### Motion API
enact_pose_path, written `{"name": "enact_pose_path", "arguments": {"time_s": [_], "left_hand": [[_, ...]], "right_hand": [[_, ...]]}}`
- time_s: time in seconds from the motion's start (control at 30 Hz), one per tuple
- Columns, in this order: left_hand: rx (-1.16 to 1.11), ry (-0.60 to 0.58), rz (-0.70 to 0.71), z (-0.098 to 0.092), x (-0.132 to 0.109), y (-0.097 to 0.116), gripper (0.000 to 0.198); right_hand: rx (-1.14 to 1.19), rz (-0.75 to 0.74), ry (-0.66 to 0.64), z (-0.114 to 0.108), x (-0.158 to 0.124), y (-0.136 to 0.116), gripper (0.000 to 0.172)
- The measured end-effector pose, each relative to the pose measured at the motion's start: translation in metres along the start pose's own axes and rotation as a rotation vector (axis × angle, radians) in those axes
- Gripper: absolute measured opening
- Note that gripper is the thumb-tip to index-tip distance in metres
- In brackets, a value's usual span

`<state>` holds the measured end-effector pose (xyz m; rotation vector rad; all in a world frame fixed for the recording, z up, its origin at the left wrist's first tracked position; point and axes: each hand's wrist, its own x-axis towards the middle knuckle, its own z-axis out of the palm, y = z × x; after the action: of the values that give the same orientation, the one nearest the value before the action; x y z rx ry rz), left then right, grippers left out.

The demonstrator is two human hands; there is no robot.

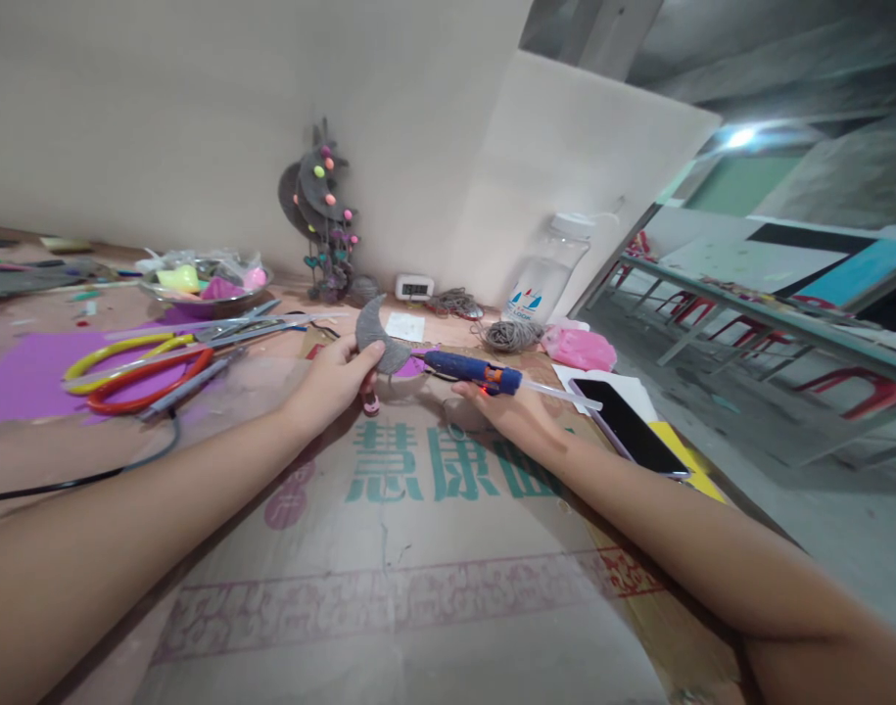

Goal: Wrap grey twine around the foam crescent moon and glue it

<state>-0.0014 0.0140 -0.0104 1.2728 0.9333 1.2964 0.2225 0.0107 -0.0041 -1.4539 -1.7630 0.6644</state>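
Note:
My left hand pinches a grey crescent moon wrapped in yarn, raised a little above the cardboard. A small pink item shows just below those fingers. In my right hand is a blue glue gun with a clear glue stick out of its back and a red light lit. The nozzle points left and sits close to the moon's right side; whether they touch I cannot tell. Behind both hands lies a scrap of purple felt.
Printed cardboard covers the near table. Scissors, purple felt and a metal bowl lie left. A moon ornament, timer, yarn and bottle stand behind. A phone is right.

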Motion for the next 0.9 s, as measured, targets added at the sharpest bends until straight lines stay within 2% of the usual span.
{"name": "enact_pose_path", "arguments": {"time_s": [0.23,0.6,0.73,0.9], "left_hand": [[0.003,0.0,-0.01,0.002,-0.004,0.003,0.02],[0.004,-0.015,-0.018,0.002,-0.004,0.002,0.018],[0.029,-0.013,-0.017,0.003,-0.005,0.003,0.02],[-0.01,0.006,-0.041,0.001,-0.002,0.005,0.021]], "right_hand": [[-0.043,0.016,0.004,0.0,0.001,0.001,0.037],[-0.054,-0.048,-0.022,-0.003,0.0,-0.002,0.041],[-0.089,-0.085,-0.007,-0.006,0.001,-0.006,0.035],[-0.105,-0.115,0.024,-0.014,0.006,-0.006,0.048]]}}
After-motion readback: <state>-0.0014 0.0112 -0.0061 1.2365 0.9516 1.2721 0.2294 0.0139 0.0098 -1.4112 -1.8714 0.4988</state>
